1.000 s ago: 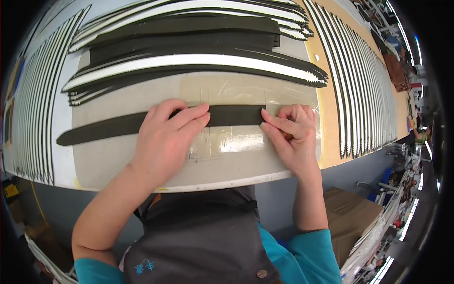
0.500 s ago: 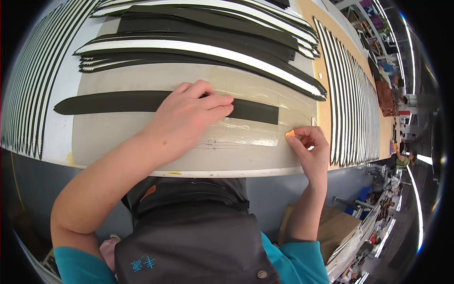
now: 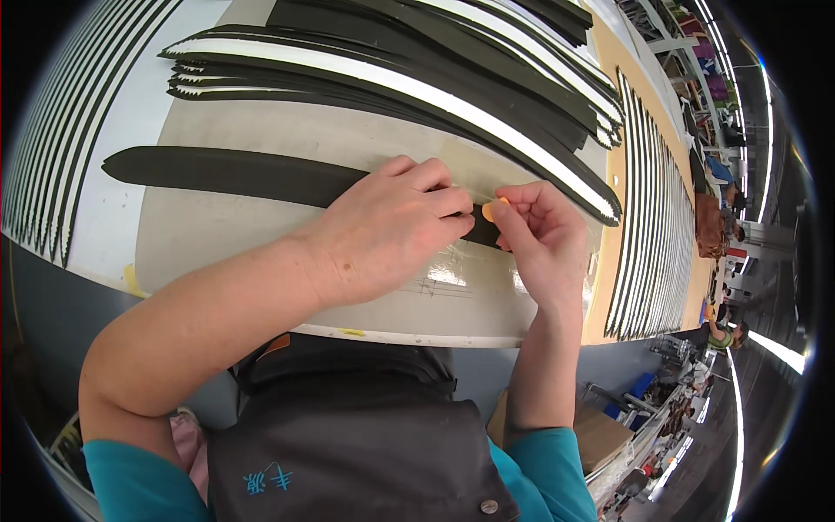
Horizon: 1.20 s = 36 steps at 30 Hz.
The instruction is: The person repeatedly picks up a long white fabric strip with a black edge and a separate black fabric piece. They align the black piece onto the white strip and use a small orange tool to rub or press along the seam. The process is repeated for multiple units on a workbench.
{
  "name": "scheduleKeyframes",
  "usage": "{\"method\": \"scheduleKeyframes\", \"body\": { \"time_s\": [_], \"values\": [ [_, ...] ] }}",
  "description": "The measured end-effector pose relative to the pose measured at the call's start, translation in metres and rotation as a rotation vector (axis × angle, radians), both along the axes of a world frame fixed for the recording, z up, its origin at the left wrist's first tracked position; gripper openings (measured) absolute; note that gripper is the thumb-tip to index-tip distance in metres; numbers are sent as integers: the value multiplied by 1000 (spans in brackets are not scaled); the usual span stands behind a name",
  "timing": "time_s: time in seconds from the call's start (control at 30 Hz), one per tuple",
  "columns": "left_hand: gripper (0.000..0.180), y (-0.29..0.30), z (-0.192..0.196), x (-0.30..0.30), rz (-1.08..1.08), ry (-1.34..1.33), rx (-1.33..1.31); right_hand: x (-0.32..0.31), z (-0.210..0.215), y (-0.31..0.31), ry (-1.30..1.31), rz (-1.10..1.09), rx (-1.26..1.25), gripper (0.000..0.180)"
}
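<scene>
A long dark strip (image 3: 235, 173) with a pointed left end lies across the grey work mat (image 3: 261, 248). My left hand (image 3: 391, 226) rests over its right-hand part, fingers bent and pressing it down. Just to the right, my right hand (image 3: 544, 235) is closed in a pinch at the strip's right end. A small orange piece (image 3: 492, 209) shows between its thumb and forefinger; whether it is held or worn on a fingertip is hard to make out. Shiny clear film or tape (image 3: 448, 271) lies on the mat under and around the strip's right end.
Beyond the strip lies a pile of dark and white strips (image 3: 391, 91) with jagged ends. Rows of similar strips stand at the left (image 3: 61, 130) and on the tan board at the right (image 3: 648, 217). The table's near edge (image 3: 409, 337) runs in front of my apron.
My right hand has moved left and away from me, from the bare mat to the strip's right end. My left hand has slid right along the strip.
</scene>
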<state>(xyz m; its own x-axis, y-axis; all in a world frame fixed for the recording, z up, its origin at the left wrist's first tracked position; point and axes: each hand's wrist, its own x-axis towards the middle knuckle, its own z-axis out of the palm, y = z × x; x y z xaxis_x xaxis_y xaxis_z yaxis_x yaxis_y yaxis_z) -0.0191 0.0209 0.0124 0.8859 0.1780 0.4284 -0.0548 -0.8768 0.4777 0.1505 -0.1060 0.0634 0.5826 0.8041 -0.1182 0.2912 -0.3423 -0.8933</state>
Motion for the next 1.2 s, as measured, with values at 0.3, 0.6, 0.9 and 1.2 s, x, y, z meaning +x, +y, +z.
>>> {"method": "scheduleKeyframes", "body": {
  "time_s": [0.3, 0.6, 0.9, 1.2],
  "values": [
    [33, 0, 2, 0, 0, 26, -5, -5, -5, 11, 33, -73, -49, 8],
    [34, 0, 4, -1, -5, 51, -11, -4, -9, 12, 4, -65, -47, 5],
    [33, -1, 5, 1, -7, 59, 1, -3, -10, 11, 18, -83, -13, 5],
    [32, 0, -1, 1, 28, -13, -37, -9, -10, -21, 169, -59, 179, 5]
  ]
}}
